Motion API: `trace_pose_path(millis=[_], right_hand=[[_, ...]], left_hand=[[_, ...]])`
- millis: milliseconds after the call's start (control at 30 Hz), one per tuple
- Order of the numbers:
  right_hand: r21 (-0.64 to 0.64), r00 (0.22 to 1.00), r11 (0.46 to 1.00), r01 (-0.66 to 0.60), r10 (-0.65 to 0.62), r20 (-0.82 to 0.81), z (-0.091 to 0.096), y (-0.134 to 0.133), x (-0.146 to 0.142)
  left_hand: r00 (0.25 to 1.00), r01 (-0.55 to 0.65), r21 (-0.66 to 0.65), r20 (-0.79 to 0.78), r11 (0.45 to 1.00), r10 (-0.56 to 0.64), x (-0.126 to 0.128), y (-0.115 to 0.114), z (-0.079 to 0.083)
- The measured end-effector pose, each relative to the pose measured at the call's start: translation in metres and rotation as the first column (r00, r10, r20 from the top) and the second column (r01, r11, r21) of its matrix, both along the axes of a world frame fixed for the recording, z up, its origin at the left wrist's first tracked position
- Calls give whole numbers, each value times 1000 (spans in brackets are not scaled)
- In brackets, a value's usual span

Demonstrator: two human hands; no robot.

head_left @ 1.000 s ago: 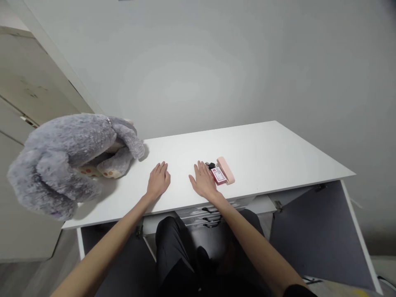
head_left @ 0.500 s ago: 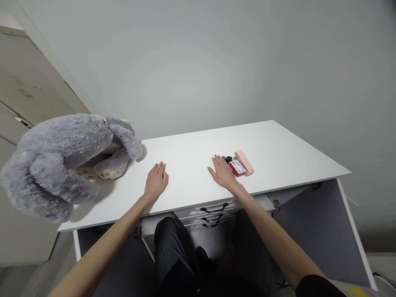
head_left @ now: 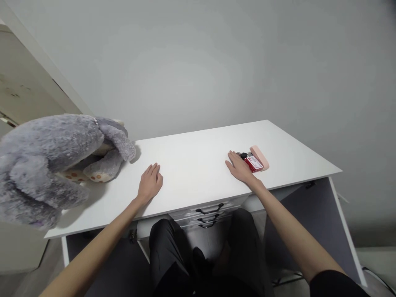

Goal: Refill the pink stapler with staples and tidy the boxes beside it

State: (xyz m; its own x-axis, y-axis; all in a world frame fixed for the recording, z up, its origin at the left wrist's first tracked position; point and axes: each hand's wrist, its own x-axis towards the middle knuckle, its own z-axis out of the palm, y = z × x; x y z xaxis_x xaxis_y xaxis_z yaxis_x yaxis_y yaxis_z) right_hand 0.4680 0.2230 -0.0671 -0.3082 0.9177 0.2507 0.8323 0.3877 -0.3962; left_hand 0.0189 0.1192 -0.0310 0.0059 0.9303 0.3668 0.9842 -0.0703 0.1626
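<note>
My right hand lies flat on the white cabinet top, fingers stretched out. Its edge is against a small group of things: a red and white packet, a black key-like item and a long pink case. The packet leans close to the case, and the hand partly hides the dark item. Palm down on the same surface, my left hand rests with its fingers extended and holds nothing. Left of it sits a big grey plush toy, apart from the hand.
The white cabinet top backs onto a grey wall. Below its front edge are drawers with black handles. Cabinet doors stand open on both sides, the right door showing a dark inner face. My knees are under the edge.
My right hand has slid right along the top, and the packet, dark item and pink case have shifted right with it. My left hand stays in place. The view has turned slightly.
</note>
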Motion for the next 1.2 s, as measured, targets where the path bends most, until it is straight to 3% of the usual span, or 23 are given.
trace_pose_path(millis=[333,733,1200], right_hand=[[13,992,993,113,-114,55,-5,7,18],[-64,980,995,-71,82,182,14,-15,-3],[-84,976,994,-72,88,200,20,-17,-5]], left_hand=[[1000,16,4,-4,1000,-16,-1,2,1],[999,-4,16,-43,1000,5,2,6,1],[999,-41,-68,-18,997,39,8,8,8]])
